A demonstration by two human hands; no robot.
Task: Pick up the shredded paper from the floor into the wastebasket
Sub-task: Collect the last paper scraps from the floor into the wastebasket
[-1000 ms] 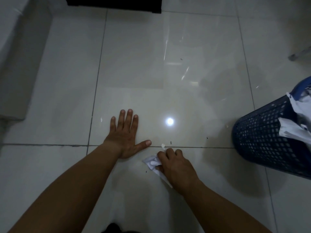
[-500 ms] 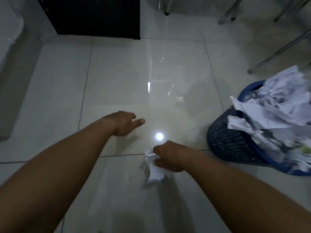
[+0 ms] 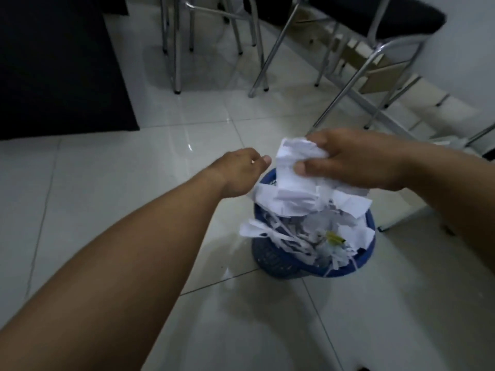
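Observation:
My right hand [image 3: 356, 159] is shut on a crumpled wad of white paper [image 3: 292, 159] and holds it just above the blue mesh wastebasket [image 3: 276, 261]. The basket stands on the tiled floor and is heaped over its rim with white shredded paper [image 3: 297, 226]. My left hand [image 3: 241, 170] hovers at the basket's far left rim, fingers loosely curled with nothing seen in them. The wad's lower end touches or overlaps the heap; I cannot tell which.
Several chrome chair legs [image 3: 257, 46] stand on the floor beyond the basket, with a black chair seat [image 3: 396, 14] at the top right. A black cabinet [image 3: 53, 65] fills the upper left. Pale glossy tiles [image 3: 112, 199] lie left of and in front of the basket.
My right hand lifted the paper wad off the floor and carried it right, over the wastebasket. My left hand left the floor and came up beside the basket. The view swung toward the chairs.

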